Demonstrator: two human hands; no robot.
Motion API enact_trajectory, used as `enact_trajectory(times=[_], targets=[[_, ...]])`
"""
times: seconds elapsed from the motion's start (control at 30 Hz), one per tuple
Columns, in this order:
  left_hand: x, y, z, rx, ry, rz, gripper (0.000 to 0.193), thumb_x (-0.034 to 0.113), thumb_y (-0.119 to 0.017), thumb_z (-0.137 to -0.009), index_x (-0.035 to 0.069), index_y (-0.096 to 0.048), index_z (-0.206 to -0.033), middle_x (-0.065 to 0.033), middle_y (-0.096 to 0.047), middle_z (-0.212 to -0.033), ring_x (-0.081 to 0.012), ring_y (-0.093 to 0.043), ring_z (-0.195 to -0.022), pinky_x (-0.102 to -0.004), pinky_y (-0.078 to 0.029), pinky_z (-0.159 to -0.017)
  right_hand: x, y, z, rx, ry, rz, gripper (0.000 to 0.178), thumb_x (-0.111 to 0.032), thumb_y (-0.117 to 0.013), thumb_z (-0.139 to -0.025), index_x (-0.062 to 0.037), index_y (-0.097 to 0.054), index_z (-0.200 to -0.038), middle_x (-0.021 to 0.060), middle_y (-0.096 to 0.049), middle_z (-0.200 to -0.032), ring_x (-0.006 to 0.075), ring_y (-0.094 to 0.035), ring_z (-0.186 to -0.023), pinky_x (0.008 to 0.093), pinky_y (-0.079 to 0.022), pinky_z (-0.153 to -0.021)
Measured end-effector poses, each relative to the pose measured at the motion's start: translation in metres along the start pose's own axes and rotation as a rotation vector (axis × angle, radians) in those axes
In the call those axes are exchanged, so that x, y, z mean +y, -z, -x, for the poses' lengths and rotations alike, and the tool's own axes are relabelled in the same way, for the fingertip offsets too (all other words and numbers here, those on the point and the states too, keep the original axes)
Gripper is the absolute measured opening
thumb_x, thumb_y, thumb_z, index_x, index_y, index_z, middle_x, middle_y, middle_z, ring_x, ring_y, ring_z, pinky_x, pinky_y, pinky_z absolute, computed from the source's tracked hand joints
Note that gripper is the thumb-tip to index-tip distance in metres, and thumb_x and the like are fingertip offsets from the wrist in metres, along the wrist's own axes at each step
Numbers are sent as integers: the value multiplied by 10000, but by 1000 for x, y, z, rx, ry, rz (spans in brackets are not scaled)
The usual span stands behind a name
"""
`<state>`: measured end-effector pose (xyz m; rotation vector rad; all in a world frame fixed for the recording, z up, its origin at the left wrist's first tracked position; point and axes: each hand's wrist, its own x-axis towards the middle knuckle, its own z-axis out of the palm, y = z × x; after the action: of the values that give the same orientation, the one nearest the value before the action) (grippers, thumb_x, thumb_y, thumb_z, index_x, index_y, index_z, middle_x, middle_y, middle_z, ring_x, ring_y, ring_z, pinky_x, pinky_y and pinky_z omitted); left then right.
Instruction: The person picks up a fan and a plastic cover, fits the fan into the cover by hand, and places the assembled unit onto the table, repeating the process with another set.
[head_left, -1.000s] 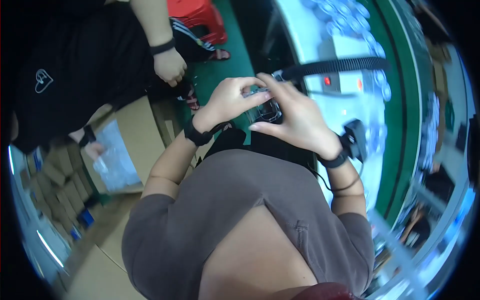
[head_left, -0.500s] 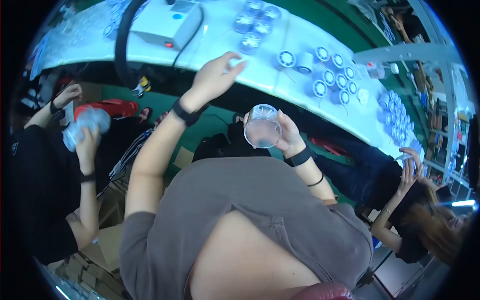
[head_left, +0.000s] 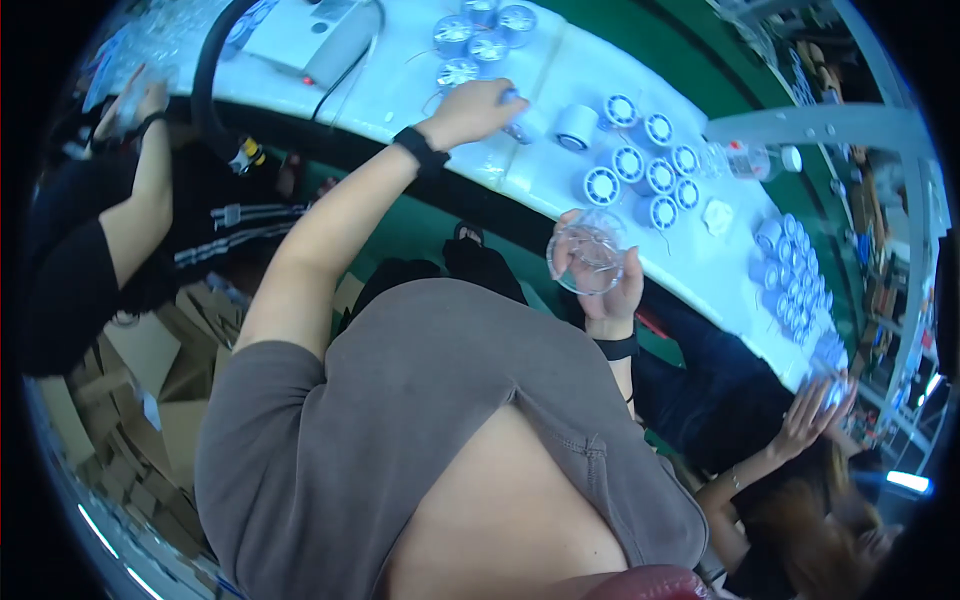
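Observation:
My left hand [head_left: 472,113] reaches over the table, its fingers curled at a small pale bluish thing [head_left: 518,131], blurred and partly hidden by them. Close by on the right, a white cylinder [head_left: 577,127] lies tilted on the tabletop. A clear plastic cup [head_left: 588,255] with a ribbed base is tipped in my right hand [head_left: 618,287], with thumb and fingers around its side. It is held just off the table's near edge, and I see no contents in it. Several white cylinders with fan-like round faces [head_left: 628,163] stand beyond it, some with thin wires.
Clear cups with patterned tops [head_left: 487,47] stand at the back of the white table [head_left: 400,95]. A grey box [head_left: 310,40] and a black hose [head_left: 205,90] are at left. A bottle [head_left: 752,160] lies at right. People work at both sides; flattened cartons [head_left: 150,400] cover the floor.
My left hand has moved right and farther over the table, to where a white cylinder stood. My right hand has shifted right and tilted the clear cup. The whole view has turned slightly.

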<state>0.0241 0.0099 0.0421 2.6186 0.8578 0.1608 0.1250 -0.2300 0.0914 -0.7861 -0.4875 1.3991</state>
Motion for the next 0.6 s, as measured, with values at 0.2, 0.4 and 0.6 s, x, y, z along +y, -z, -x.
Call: enact_trajectory(times=[0.2,0.4,0.6], targets=[[-86,-5,183,51,721,2410,401,403,-368,-738,36,-478,-857,-95,-435,-598,-156,-407,-447,-200,-288,-362,11,-20,-23,-34,-168,-153,819,-611,-439,-690,97,-360,-1096,172,-487,-913,211,-468,-654,299,-362,-559],[-212,-38,256,892,1081,2427,368,370,-349,-713,37,-452,-830,-104,-409,-598,-159,-348,-424,-211,-255,-348,54,-81,-31,-42,-333,-105,800,-597,-450,-685,95,-370,-1079,170,-485,-918,208,-466,-653,287,-357,-548],[-259,-40,286,1091,1017,2557,392,383,-362,-709,16,-453,-812,-115,-426,-591,-168,-388,-437,-222,-266,-346,91,-113,-28,-36,-377,-93,798,-596,-444,-686,89,-371,-1089,176,-491,-945,214,-485,-678,284,-362,-534]])
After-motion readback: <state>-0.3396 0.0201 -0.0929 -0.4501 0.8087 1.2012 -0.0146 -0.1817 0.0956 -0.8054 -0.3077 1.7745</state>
